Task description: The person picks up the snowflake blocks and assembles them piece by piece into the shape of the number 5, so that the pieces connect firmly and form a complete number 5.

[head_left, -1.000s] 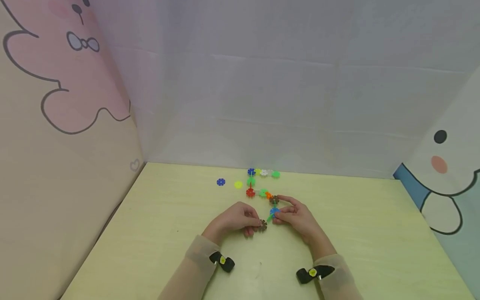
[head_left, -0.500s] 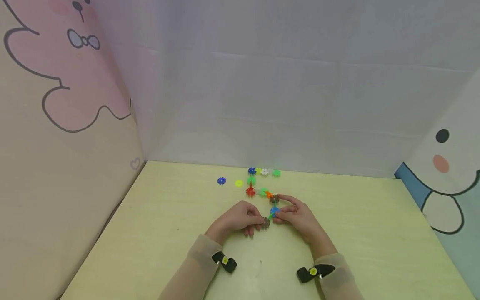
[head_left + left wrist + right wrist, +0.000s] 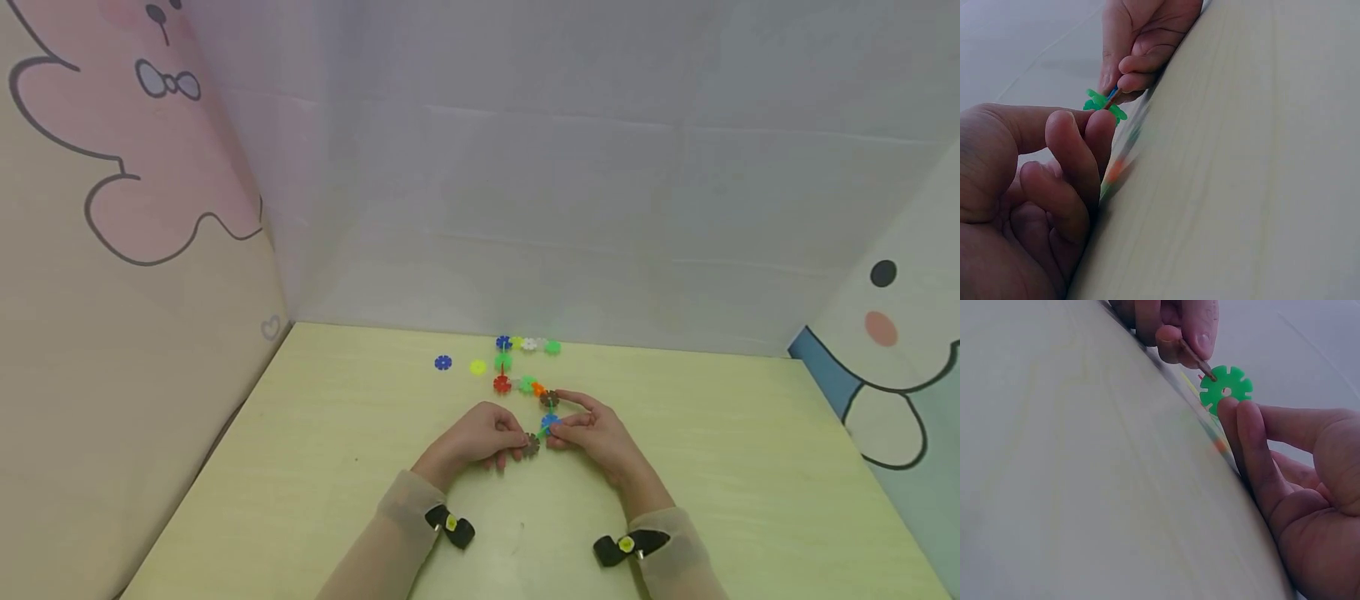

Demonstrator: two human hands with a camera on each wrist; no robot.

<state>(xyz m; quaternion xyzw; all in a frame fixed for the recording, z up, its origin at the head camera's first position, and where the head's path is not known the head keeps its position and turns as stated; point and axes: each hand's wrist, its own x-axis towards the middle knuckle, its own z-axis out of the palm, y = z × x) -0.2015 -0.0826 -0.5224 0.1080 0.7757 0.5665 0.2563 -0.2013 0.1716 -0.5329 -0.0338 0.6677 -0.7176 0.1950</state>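
Observation:
Between thumb and fingers, my left hand (image 3: 478, 435) pinches a brown notched snowflake disc (image 3: 532, 447). My right hand (image 3: 597, 433) grips a blue snowflake disc (image 3: 549, 422) at the near end of a chain of linked discs. A green disc (image 3: 1230, 386) stands edge-on between the two hands. In the right wrist view, the brown disc's edge meets the green disc at a notch; how deep it sits is hard to tell. Another brown disc (image 3: 550, 399) lies near my right index finger. Fingers hide part of the blue disc.
Beyond the hands the chain continues through an orange disc (image 3: 538, 389), a red disc (image 3: 502, 384) and several others. A loose yellow disc (image 3: 477, 367) and a loose blue disc (image 3: 443, 362) lie to its left. A pale curtain (image 3: 480, 208) borders the table's back edge.
My left hand has moved slightly right and up, bringing the brown disc from just apart to against the green one. The right hand has stayed nearly still.

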